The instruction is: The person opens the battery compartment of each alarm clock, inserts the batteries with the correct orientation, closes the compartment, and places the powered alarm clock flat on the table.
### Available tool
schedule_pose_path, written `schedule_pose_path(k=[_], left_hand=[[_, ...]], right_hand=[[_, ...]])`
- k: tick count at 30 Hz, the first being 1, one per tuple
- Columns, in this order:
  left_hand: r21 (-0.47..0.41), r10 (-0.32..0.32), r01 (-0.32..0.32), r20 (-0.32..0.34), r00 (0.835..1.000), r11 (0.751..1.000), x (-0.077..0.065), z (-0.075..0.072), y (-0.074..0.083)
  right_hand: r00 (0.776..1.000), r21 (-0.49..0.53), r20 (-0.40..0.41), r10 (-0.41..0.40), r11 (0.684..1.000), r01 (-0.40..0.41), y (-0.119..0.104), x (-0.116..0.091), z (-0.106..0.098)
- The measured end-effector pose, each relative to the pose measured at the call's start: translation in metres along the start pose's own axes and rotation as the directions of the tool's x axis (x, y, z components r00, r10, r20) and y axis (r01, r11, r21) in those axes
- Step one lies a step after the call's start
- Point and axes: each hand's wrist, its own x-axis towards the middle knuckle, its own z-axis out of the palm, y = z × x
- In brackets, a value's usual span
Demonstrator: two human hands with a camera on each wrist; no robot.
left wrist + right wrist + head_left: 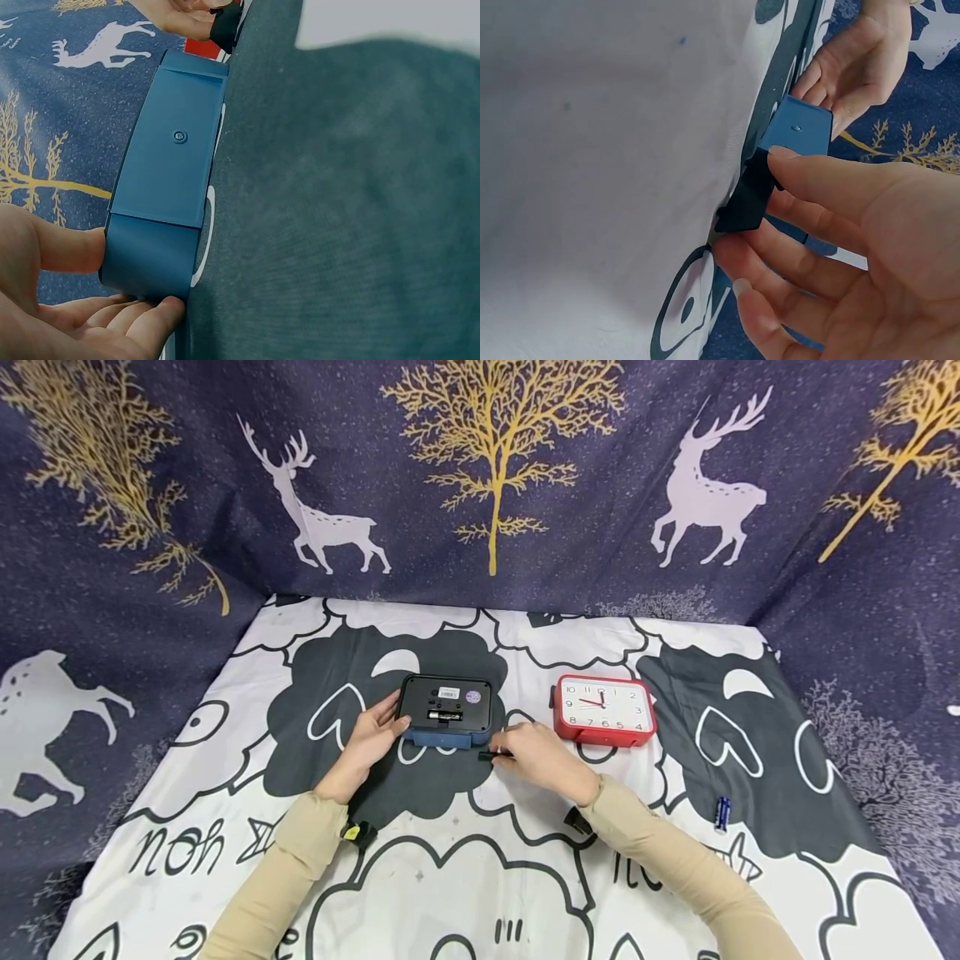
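A blue alarm clock lies with its black back facing up, and one battery sits in its open compartment. My left hand grips the clock's left end, thumb on one side and fingers on the other. In the left wrist view the blue side of the clock is seen close up. Just right of the clock's near corner, my right hand pinches a small black battery cover between thumb and fingers. The cover is apart from the compartment. The clock's dial is hidden.
A red alarm clock with a white dial stands to the right, tilted face up. Farther right, a blue battery lies on the patterned cloth. A dark curtain with deer and trees hangs behind and at both sides.
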Motion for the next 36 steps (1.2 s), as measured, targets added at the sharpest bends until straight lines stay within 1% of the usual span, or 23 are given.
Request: schedule_pose_path(k=[5, 9, 12, 14, 18, 26, 32, 36], left_hand=[[0.0, -0.003, 0.003, 0.0, 1.0, 1.0, -0.001, 0.0, 0.0], [0.003, -0.006, 0.006, -0.008, 1.0, 1.0, 0.0, 0.0, -0.001], [0.006, -0.007, 0.007, -0.013, 1.0, 1.0, 0.0, 0.0, -0.001], [0.006, -0.006, 0.006, -0.015, 1.0, 1.0, 0.0, 0.001, 0.0], [-0.003, -0.005, 0.005, -0.014, 1.0, 1.0, -0.001, 0.001, 0.0], [-0.018, 0.003, -0.004, -0.008, 1.0, 1.0, -0.002, 0.0, 0.0], [-0.006, 0.005, -0.005, -0.008, 1.0, 1.0, 0.0, 0.0, -0.002], [0.003, 0.005, -0.005, -0.01, 1.0, 1.0, 0.001, 0.0, -0.003]], right_hand=[[0.999, -0.063, -0.032, -0.041, 0.997, 0.039, -0.001, 0.0, 0.001], [0.997, -0.155, -0.035, -0.07, 0.986, 0.064, -0.003, 0.001, 0.001], [0.997, -0.205, -0.038, -0.073, 0.977, 0.064, -0.004, 0.002, 0.002], [0.997, -0.219, -0.043, -0.071, 0.974, 0.06, -0.005, 0.002, 0.003], [0.996, -0.222, -0.052, -0.067, 0.974, 0.054, -0.006, 0.002, 0.002], [0.993, -0.225, -0.074, -0.089, 0.972, 0.07, -0.008, 0.002, 0.001], [0.99, -0.209, -0.087, -0.108, 0.974, 0.088, -0.013, 0.002, -0.002], [0.986, -0.193, -0.112, -0.123, 0.976, 0.1, -0.015, 0.002, -0.004]])
